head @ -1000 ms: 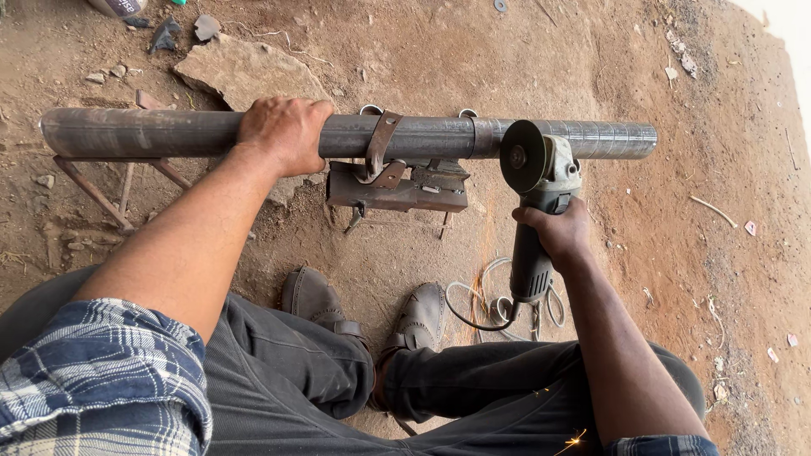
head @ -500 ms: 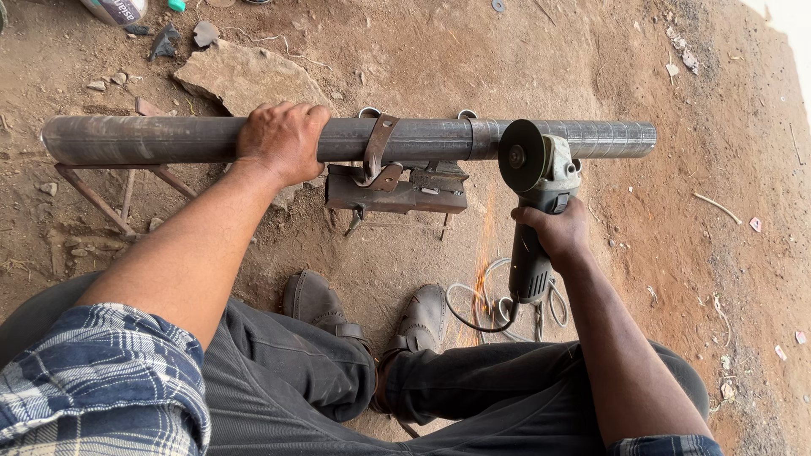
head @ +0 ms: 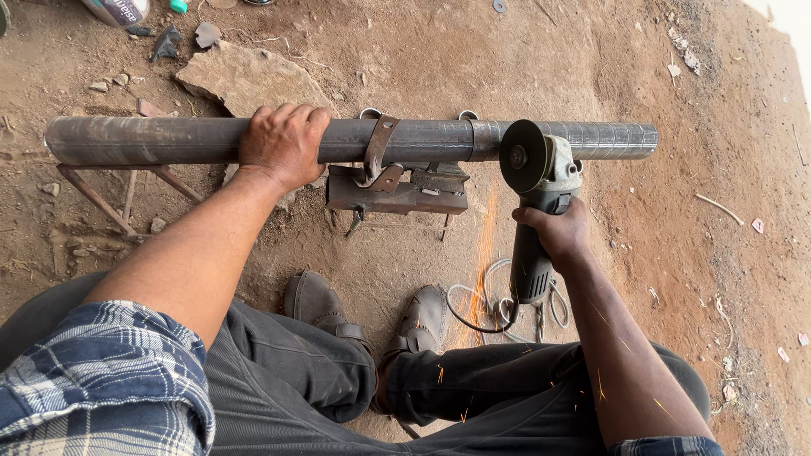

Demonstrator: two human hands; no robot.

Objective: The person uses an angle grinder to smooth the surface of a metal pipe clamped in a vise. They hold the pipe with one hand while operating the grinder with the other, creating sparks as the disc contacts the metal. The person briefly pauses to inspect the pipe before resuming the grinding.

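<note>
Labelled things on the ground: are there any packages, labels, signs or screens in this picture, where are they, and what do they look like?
Bottle: top left edge of the view, lying on the dirt above the pipe, mostly cut off; pale rounded body with a light label bearing dark print.
Small cap: just right of the bottle, green, rounded.
No signs or screens are in view.

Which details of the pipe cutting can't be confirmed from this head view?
- Where the disc meets the pipe: the disc hides it, so cut depth is unknown.
- Left hand palm: hidden under its own back.
- Right hand fingers on the grinder: wrapped underneath.
- Clamp stand feet: too small.
</note>
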